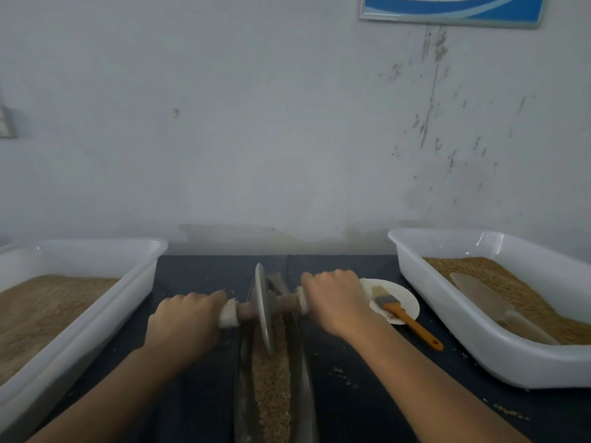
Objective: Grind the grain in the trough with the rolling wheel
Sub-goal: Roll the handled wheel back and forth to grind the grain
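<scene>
Gripping the axle handles, we are curling our left hand (185, 318) and right hand (334, 298) either side of the rolling wheel (263, 311), standing at twelve o'clock in the trough (305, 372). It is probably heavy and rigid; the grain (271, 378) loose.

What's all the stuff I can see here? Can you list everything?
trough: one, dark metal, centre of table, running away from the person
grain: tan, lying along the trough
rolling wheel: one, grey disc on an axle, standing in the trough
left tub: one, white, holds tan grain
right tub: one, white, holds tan grain
scoop: one, pale, lying in right tub
plate: one, white, right of wheel
brush: one, orange handle, on plate
table cloth: dark blue
picture: one, blue, on wall
left hand: grips left axle handle
right hand: grips right axle handle
</scene>
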Demonstrator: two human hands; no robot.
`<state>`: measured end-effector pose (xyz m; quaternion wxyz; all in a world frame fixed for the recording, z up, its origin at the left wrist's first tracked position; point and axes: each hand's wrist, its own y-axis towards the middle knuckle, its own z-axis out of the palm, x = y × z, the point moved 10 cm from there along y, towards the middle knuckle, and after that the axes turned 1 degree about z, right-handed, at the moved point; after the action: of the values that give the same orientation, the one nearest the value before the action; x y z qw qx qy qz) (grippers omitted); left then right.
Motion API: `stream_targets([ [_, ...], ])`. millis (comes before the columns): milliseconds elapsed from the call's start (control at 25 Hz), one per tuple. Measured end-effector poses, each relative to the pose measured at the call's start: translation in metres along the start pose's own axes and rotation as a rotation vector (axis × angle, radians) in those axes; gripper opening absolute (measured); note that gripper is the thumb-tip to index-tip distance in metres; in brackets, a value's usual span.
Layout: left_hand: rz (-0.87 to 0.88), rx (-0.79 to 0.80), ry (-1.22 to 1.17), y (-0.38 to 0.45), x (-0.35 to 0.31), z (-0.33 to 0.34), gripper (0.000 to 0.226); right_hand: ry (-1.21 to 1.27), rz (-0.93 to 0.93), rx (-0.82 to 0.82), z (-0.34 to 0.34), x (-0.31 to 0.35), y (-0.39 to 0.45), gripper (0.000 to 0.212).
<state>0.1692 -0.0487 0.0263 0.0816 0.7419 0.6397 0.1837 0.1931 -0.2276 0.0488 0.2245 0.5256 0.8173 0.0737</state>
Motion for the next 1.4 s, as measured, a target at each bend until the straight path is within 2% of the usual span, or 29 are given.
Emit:
stream_targets([
  [160,0.079,0.060,0.008,-0.047,-0.016,-0.011,0.026,0.162,-0.020,0.142,0.004,0.008,-0.063,0.029],
  [320,0.122,0.181,-0.070,-0.082,-0.020,-0.016,0.028,0.162,-0.139,0.415,0.013,0.016,-0.097,0.026],
  [400,0.100,0.187,-0.056,-0.074,-0.016,-0.011,0.027,0.145,-0.115,0.333,0.009,0.016,-0.087,0.026],
  [480,0.085,0.091,-0.015,-0.049,-0.012,-0.012,0.027,0.156,-0.037,0.168,0.008,0.009,-0.062,0.026],
  [560,0.073,0.009,0.072,-0.015,-0.011,-0.012,0.027,0.125,0.029,0.103,0.014,0.000,-0.033,0.025],
  [720,0.064,-0.029,0.144,0.018,-0.014,-0.018,0.028,0.131,0.127,0.066,0.024,-0.013,-0.016,0.024],
  [920,0.130,0.063,-0.032,-0.056,-0.021,-0.008,0.030,0.165,-0.058,0.187,0.010,0.010,-0.083,0.025],
  [960,0.115,0.072,-0.098,-0.072,-0.017,-0.005,0.032,0.130,-0.124,0.097,-0.005,0.017,-0.093,0.026],
  [1040,0.101,0.074,-0.133,-0.086,-0.012,-0.006,0.037,0.109,-0.086,-0.015,-0.031,0.016,-0.101,0.022],
  [1080,0.107,0.082,-0.128,-0.085,-0.012,-0.008,0.034,0.102,-0.072,0.046,-0.025,0.016,-0.098,0.020],
  [1160,0.125,0.091,-0.066,-0.067,-0.019,-0.013,0.027,0.137,-0.059,0.219,0.007,0.013,-0.083,0.020],
  [1200,0.117,0.071,-0.011,-0.052,-0.019,-0.016,0.028,0.154,-0.013,0.234,0.016,0.006,-0.070,0.021],
  [1280,0.084,0.004,0.082,-0.017,-0.017,-0.019,0.026,0.124,0.049,0.125,0.019,-0.007,-0.038,0.022],
  [1400,0.037,-0.017,0.120,0.014,-0.013,-0.017,0.029,0.124,0.115,0.049,0.024,-0.016,-0.011,0.022],
])
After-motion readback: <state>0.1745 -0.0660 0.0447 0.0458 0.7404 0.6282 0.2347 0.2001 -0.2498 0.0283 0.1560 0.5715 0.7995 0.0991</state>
